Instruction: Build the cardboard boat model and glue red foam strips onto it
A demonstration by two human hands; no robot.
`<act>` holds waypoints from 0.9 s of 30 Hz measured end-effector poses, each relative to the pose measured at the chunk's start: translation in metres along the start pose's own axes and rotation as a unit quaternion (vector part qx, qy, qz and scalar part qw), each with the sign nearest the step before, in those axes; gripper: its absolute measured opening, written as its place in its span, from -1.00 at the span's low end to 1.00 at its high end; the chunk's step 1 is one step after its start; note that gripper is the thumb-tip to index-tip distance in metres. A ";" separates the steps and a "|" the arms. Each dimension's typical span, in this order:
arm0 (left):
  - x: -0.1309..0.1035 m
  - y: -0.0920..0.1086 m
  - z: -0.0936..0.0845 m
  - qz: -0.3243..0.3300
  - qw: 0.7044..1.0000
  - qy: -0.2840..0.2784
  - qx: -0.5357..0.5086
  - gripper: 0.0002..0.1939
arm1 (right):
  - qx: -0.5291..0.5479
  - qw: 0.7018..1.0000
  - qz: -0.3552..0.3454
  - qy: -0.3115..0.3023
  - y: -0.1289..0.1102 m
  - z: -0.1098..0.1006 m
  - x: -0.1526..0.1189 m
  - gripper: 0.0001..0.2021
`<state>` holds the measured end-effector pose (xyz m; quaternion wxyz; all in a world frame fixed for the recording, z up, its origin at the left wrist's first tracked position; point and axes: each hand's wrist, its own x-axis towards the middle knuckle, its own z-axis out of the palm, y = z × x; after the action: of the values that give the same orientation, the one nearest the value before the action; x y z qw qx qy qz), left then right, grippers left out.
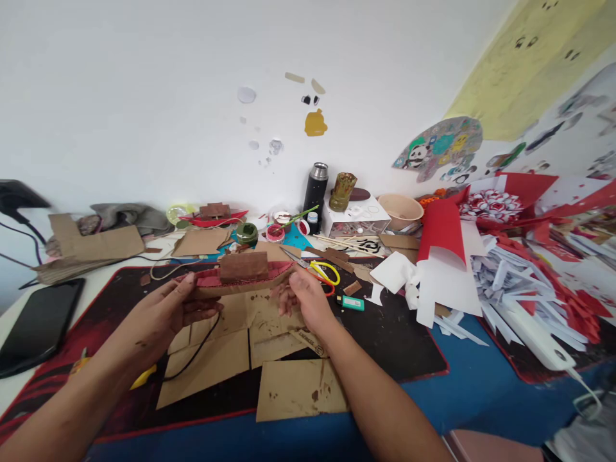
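Between my two hands, above the mat, is a cardboard model boat (272, 273) with a red-painted inside and a brown cabin (244, 266) on top. My left hand (180, 301) grips its left end, thumb on top and fingers beneath. At the right end, my right hand (303, 295) pinches the tip between thumb and fingers. Stained cardboard sheets (212, 366) lie under the boat. Just beyond my right hand are scissors (325, 273) with yellow and orange handles, and a green lighter (353, 303) lies to their right.
A second red boat (216, 218) stands at the back. Open paint jars (247, 233), a black flask (316, 189) and a white box (356, 221) line the wall. Paper strips (514, 282) and a white glue gun (539, 337) lie right; a black phone (41, 321) lies left.
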<state>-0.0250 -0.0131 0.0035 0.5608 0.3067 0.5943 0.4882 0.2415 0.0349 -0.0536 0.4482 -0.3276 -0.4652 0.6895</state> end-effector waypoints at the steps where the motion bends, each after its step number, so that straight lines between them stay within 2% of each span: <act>1: -0.001 0.001 0.001 0.000 1.000 -0.007 0.009 -0.26 | -0.001 1.000 0.003 -0.007 0.000 0.001 0.000 -0.28; 4: -0.003 0.002 0.003 -0.002 0.999 -0.026 0.039 -0.25 | -0.005 1.000 0.006 -0.003 0.000 0.002 0.000 -0.28; 7: -0.004 0.004 0.004 0.025 0.995 -0.033 0.088 -0.20 | 0.001 1.000 0.013 0.010 -0.001 0.001 0.001 -0.30; 9: -0.004 0.007 0.002 0.062 0.987 -0.036 0.142 -0.14 | 0.007 0.999 0.025 0.018 -0.001 0.001 0.001 -0.31; 11: -0.003 0.010 0.000 0.131 0.967 -0.008 0.220 -0.06 | 0.010 0.999 0.035 0.026 -0.001 0.000 0.002 -0.31; 13: -0.001 0.013 -0.002 0.237 0.917 0.039 0.318 0.06 | 0.008 0.999 0.038 0.031 -0.001 0.000 0.002 -0.32; 15: 0.001 0.013 -0.003 0.344 0.844 0.057 0.407 0.11 | 0.005 0.999 0.039 0.030 0.000 0.000 0.002 -0.32; 18: 0.004 0.010 0.001 0.445 0.751 0.001 0.488 0.04 | 0.000 0.999 0.041 0.024 0.001 0.001 0.002 -0.32; 22: 0.008 0.004 0.009 0.501 0.665 -0.065 0.550 -0.04 | -0.005 0.999 0.043 0.019 0.001 0.001 0.002 -0.32; 27: 0.012 0.000 0.011 0.520 0.605 -0.058 0.600 -0.17 | -0.010 0.999 0.045 0.010 0.001 0.000 0.002 -0.30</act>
<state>-0.0164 0.0003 -0.0001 -0.0641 0.8594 0.4606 0.2125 0.2404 0.0369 -0.0549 0.4183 -0.3599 -0.4525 0.7005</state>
